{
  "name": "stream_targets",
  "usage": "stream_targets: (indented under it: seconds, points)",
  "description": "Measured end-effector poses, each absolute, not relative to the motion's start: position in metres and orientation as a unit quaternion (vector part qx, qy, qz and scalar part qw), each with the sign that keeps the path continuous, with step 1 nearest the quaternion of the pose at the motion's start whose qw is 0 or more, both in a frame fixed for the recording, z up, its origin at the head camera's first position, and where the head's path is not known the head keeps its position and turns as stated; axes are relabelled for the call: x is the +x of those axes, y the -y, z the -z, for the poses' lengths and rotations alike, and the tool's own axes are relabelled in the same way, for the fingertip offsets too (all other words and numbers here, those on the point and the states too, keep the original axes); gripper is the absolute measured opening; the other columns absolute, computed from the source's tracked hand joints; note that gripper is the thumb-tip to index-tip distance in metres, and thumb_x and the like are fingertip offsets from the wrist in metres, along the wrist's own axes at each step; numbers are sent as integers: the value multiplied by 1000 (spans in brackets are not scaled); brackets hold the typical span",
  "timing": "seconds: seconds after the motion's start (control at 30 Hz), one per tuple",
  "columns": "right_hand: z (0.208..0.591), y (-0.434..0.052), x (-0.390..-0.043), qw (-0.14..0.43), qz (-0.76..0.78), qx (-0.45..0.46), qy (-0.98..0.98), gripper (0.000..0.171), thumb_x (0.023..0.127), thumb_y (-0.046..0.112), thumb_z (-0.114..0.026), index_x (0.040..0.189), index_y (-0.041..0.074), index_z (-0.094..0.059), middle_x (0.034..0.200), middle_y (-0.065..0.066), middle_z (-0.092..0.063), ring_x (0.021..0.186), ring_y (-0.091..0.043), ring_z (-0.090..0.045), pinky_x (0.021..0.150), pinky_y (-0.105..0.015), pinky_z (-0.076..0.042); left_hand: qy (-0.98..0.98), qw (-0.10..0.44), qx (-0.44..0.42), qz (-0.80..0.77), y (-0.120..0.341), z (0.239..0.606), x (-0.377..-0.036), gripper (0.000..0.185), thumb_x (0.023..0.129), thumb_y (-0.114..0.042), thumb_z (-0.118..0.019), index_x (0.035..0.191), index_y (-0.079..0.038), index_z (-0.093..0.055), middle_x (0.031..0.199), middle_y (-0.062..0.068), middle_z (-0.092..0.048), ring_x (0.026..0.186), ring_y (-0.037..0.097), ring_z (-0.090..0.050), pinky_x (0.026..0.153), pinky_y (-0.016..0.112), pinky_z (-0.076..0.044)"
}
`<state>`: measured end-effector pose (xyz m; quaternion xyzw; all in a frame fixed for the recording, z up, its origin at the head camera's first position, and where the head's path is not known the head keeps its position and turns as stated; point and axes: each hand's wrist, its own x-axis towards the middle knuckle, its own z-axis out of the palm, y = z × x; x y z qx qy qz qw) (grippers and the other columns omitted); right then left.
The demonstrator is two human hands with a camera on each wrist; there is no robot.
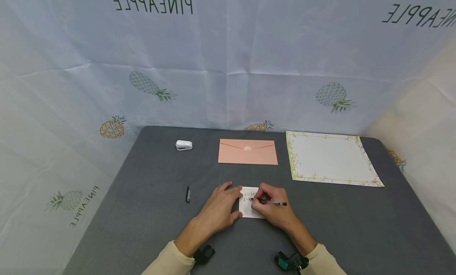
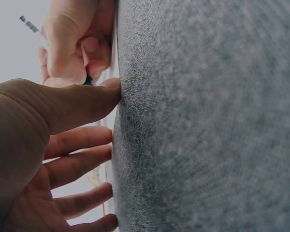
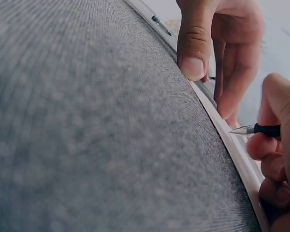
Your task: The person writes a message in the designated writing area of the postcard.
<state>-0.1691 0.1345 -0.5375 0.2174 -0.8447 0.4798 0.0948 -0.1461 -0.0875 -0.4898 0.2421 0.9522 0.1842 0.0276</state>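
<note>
A small white card (image 1: pixel 246 210) with handwritten lines lies on the dark table. My right hand (image 1: pixel 273 205) pinches a pen (image 1: pixel 276 203), its tip at the writing on the card; in the right wrist view the clear point of the pen (image 3: pixel 244 130) meets the paper. At the card's left edge, my left hand (image 1: pixel 221 207) rests with thumb and fingers spread, touching the card and the table. The left wrist view shows the left thumb (image 2: pixel 82 104) and fingertips pressed down on the surface. Part of the card is hidden under the right hand.
A black pen cap (image 1: pixel 188 194) lies left of the left hand. Farther back are a white stapler (image 1: pixel 183 145), a pink envelope (image 1: pixel 246 153) and a large white sheet (image 1: pixel 329 156) with a floral border. A pineapple-print cloth (image 1: pixel 228 49) hangs behind the table.
</note>
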Motion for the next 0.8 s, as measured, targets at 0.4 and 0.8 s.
stream_targets:
  seconds: [0.4, 0.8]
  points:
    - [539, -135, -170, 109, -478, 234, 840, 37, 75, -5, -76, 75, 30, -61, 65, 19, -56, 56, 3, -45, 51, -16, -32, -951, 26, 240, -193, 87, 489, -145, 52, 88, -26, -95, 133, -9, -77, 152, 8, -69, 150, 38, -55, 123, 62, -46]
    - [538, -134, -169, 111, -480, 237, 837, 37, 75, -4, -75, 74, 29, -61, 64, 18, -56, 55, 3, -43, 50, -15, -30, -950, 27, 242, -194, 88, 488, -146, 51, 88, -26, -95, 132, -8, -77, 151, 8, -69, 150, 38, -55, 123, 61, -46]
